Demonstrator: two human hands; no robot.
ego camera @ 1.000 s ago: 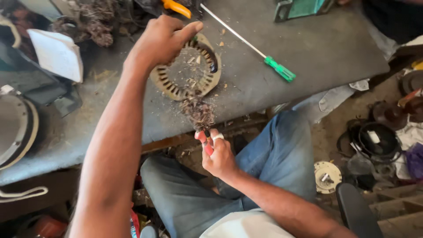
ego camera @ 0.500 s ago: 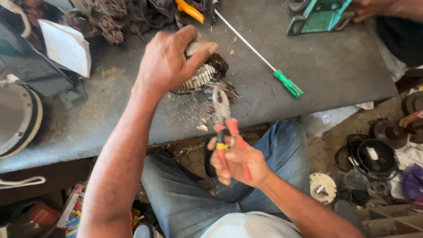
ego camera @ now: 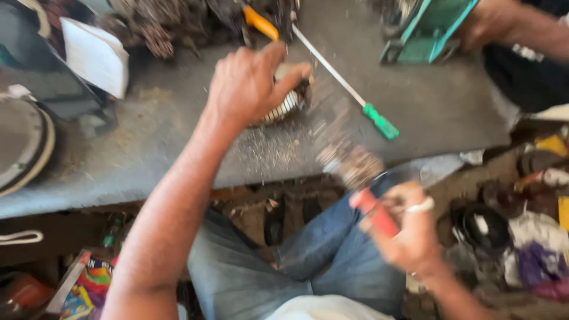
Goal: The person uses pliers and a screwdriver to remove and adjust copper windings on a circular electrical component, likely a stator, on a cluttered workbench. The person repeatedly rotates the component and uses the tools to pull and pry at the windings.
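Note:
My left hand grips a round slotted metal motor core and tilts it on the grey workbench. My right hand, blurred by motion, is closed on red-handled pliers below the bench's front edge, above my jeans. A tangled clump of old copper wire hangs in the plier jaws, just off the bench edge. Wire scraps and dust lie on the bench under the core.
A green-handled screwdriver lies on the bench right of the core. More wire tangles and an orange-handled tool sit at the back. Another person's hand holds a green frame at the far right. Parts litter the floor on the right.
My right hand has pulled the pliers right and down, dragging a clump of wire away from the core. My left hand has tilted the core up and kept hold of it.

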